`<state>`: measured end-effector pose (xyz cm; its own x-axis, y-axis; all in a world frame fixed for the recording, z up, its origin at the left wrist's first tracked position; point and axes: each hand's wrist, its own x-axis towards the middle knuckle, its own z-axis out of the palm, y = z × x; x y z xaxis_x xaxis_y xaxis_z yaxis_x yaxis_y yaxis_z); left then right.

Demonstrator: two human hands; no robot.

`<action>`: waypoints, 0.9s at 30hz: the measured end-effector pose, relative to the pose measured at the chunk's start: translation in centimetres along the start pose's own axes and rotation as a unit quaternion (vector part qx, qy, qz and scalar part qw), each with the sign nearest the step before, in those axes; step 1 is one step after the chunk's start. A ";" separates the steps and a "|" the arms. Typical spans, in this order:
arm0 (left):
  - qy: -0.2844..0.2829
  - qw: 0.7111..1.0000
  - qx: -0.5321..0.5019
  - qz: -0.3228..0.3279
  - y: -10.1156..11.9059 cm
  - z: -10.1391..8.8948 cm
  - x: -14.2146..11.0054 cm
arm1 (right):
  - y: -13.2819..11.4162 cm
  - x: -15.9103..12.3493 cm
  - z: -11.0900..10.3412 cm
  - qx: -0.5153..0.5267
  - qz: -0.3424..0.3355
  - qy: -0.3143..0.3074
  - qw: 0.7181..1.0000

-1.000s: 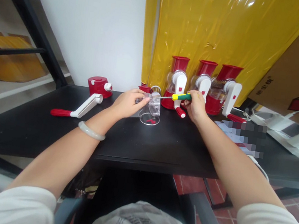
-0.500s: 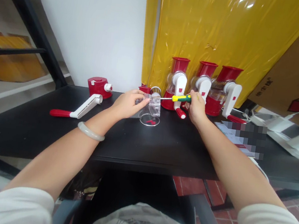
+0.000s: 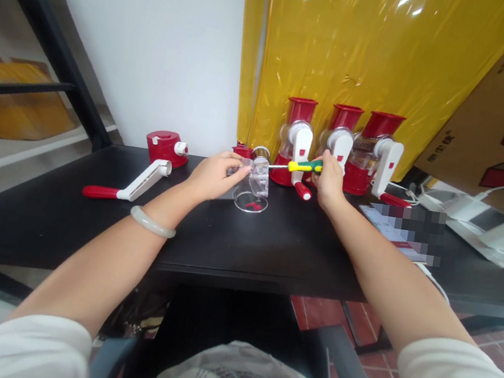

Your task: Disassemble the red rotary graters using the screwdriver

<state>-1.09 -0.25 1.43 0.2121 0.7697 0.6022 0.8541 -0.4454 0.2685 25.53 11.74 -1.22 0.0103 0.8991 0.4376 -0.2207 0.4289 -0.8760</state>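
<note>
My left hand (image 3: 219, 175) is closed on a clear plastic housing (image 3: 260, 182), holding it on its side above the black table. In my right hand (image 3: 330, 178) is a screwdriver (image 3: 299, 166) with a yellow and green handle, lying level. Its metal shaft points left, and the tip meets the right side of the clear housing; the exact contact is too small to make out. The housing's round rim faces me, with small red pieces (image 3: 254, 205) showing through or beside it. Behind it stands a metal grater drum (image 3: 261, 153).
Three assembled red rotary graters (image 3: 297, 139) with white cranks stand at the back right. To the left are a red base (image 3: 163, 148) and a loose crank handle (image 3: 133, 186). A phone or tablet (image 3: 391, 230) and white chargers (image 3: 465, 206) with cables lie at right.
Almost nothing differs. The view has shifted slightly, and both hands keep their hold on the clear housing and the screwdriver.
</note>
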 end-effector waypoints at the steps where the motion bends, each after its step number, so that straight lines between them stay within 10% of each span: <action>1: 0.000 1.000 0.000 0.000 0.0 0.0 0.0 | 0.0 0.0 0.1 -0.003 -0.003 0.013 1.000; 27: -0.002 1.000 0.003 -0.008 0.1 -0.1 0.1 | -0.5 -0.3 0.5 0.038 0.014 0.043 0.998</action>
<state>-1.02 -0.33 1.61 0.2002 0.7779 0.5956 0.8604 -0.4304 0.2728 25.13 11.22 -0.75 0.0866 0.9160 0.3917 -0.2949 0.3991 -0.8682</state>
